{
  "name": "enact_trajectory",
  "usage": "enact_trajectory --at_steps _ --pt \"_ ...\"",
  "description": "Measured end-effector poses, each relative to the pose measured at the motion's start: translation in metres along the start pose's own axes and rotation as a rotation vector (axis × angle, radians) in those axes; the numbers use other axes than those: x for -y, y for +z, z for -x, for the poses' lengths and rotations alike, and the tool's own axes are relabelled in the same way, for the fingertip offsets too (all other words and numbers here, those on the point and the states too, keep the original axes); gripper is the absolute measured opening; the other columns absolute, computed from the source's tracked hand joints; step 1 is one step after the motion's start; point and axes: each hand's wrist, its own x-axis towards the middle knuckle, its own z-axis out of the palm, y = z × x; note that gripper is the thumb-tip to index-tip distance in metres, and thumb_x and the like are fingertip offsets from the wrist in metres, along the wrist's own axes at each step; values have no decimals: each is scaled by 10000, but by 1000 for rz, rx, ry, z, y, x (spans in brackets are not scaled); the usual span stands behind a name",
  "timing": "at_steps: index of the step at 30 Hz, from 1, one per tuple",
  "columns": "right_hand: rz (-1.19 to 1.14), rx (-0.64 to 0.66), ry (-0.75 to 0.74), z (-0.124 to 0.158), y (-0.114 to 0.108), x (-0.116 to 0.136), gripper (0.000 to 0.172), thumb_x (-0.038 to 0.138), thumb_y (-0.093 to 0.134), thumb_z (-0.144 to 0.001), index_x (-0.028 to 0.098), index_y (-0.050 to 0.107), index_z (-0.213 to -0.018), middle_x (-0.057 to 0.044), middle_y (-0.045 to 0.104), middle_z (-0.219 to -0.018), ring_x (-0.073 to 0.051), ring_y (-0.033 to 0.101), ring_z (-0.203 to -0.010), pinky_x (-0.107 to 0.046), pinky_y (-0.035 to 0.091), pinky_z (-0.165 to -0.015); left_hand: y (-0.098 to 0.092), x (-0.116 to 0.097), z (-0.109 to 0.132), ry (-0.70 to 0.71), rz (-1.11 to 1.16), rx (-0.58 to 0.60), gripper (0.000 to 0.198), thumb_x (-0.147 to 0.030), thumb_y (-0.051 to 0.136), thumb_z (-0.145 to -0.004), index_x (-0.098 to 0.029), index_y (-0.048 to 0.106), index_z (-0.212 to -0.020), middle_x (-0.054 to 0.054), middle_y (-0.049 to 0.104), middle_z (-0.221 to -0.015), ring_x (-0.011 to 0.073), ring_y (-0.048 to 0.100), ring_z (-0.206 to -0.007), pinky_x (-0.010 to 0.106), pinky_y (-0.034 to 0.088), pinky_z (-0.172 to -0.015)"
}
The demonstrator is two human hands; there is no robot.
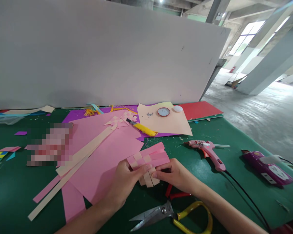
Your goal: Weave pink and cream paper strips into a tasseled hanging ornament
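woven paper piece (148, 156) of pink and cream strips: in the head view it is held over the near middle of the green table (12, 188), left of the pink glue gun (213, 153). strips could slip out of the weave if pulled unevenly, and the paper could crease under a hard pinch. the left hand (125, 180) has its grip nearly closed on the piece, thumb across the weave; the right hand (177, 174) pinches its near right part between thumb and fingers.

2 hands (127, 178) (177, 175), 1 held woven piece (143, 160), 1 glue gun (210, 151), 1 yellow cutter (144, 129)
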Motion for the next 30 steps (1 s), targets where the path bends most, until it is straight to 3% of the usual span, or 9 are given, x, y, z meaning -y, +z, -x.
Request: enact_trajectory --at_steps 4,9,17,20,23,25,30 --pt "-6 5 -6 1 1 2 359 398 542 -839 170 499 -565 41 428 -609 -101 361 -601 -224 314 -575 4 1 2 12 99 8 99 -217 732 -665 -148 662 -659 -3 663 -622 133 579 -585 232 484 -618" --pt "34 -7 9 0 3 1 366 397 534 -842 172 459 -564 44 380 -596 -92 319 -580 -224 282 -551 6 1 3 17 133 4 192 -210 724 -677 -147 599 -546 -33 566 -498 103 501 -505 217 455 -577" --pt "50 -49 -1 0 4 1 360 406 566 -829 163 531 -565 46 429 -572 -90 369 -564 -221 306 -538 4 4 0 23 159 -2 123 -212 729 -674 -141 640 -628 2 629 -589 157 599 -644 221 480 -605" --pt "-22 -141 10 -1 1 3 245 409 668 -759 165 653 -763 28 577 -678 -118 490 -631 -224 392 -586 4 1 2 18 160 -6 133 -238 722 -687 -152 692 -784 24 700 -715 180 634 -706 246 501 -657" --pt "-141 -185 -20 -1 -1 4 321 404 692 -746 188 683 -983 -14 679 -894 -180 594 -827 -276 472 -740 6 -6 7 -36 105 -21 231 -288 723 -693 -188 711 -900 28 731 -831 208 657 -790 259 508 -685" --pt "-181 -184 -37 0 -2 4 321 399 672 -770 194 692 -1016 -28 693 -942 -205 607 -897 -314 481 -804 7 -10 11 -64 30 -30 240 -327 736 -673 -201 726 -877 25 738 -824 227 662 -809 257 504 -662" --pt "-182 -217 -38 1 0 4 294 393 660 -786 187 715 -990 -30 709 -905 -212 625 -875 -324 494 -788 8 -13 12 -53 -58 0 258 -389 738 -650 -219 747 -844 14 736 -751 249 664 -767 265 487 -610"
